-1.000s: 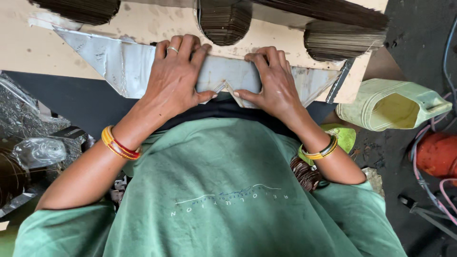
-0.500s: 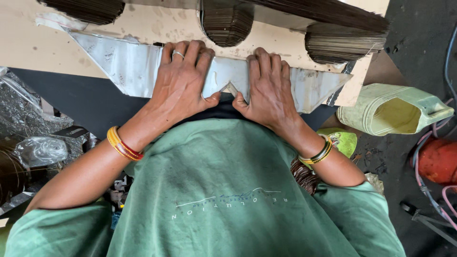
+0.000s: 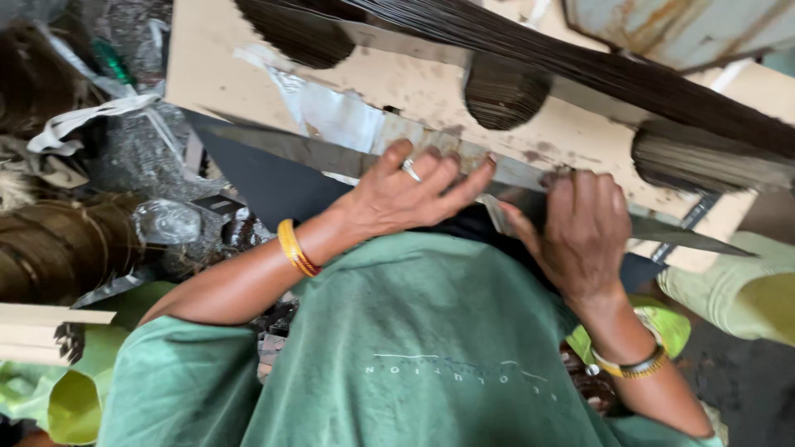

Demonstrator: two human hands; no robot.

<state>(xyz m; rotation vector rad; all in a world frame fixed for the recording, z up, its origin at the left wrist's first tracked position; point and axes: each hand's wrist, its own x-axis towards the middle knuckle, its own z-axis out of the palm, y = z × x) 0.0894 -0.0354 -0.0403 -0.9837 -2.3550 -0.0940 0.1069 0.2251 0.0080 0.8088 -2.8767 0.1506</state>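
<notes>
A long shiny metal sheet (image 3: 273, 142) lies across the edge of a pale work board (image 3: 207, 58), folded over along its length. My left hand (image 3: 406, 192), with a ring on one finger and orange bangles at the wrist, presses flat on the sheet near its middle. My right hand (image 3: 585, 232) grips the sheet's edge just to the right, fingers curled over it. Both forearms reach out over my green shirt (image 3: 414, 348).
Bundles of thin dark sticks (image 3: 580, 70) lie across the board at the back, with round bundle ends (image 3: 505, 91) facing me. Crumpled clear plastic (image 3: 166, 219) and brown bundles (image 3: 50, 248) pile up at left. A pale green bag (image 3: 737, 290) sits at right.
The view has tilted and shifted right. Both hands have stayed on the metal sheet, which now shows folded narrower, with my right hand gripping its edge instead of pressing flat.
</notes>
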